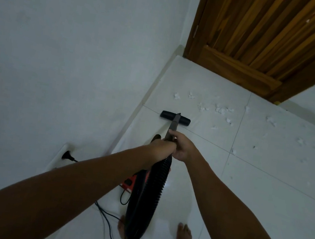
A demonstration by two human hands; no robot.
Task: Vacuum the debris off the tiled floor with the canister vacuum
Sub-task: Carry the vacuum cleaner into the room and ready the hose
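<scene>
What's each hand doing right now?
Left hand: closed round the vacuum wand.
Right hand: closed round the same wand, just ahead.

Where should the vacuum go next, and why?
Probably push the floor nozzle forward and to the right. Both the left hand and right hand already grip the wand, and the nozzle sits on bare tile, while the white paper scraps lie just beyond it, toward the wooden door.

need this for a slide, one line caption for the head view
Both hands, left and right, grip the wand, nozzle on the tiles short of white debris.
</scene>
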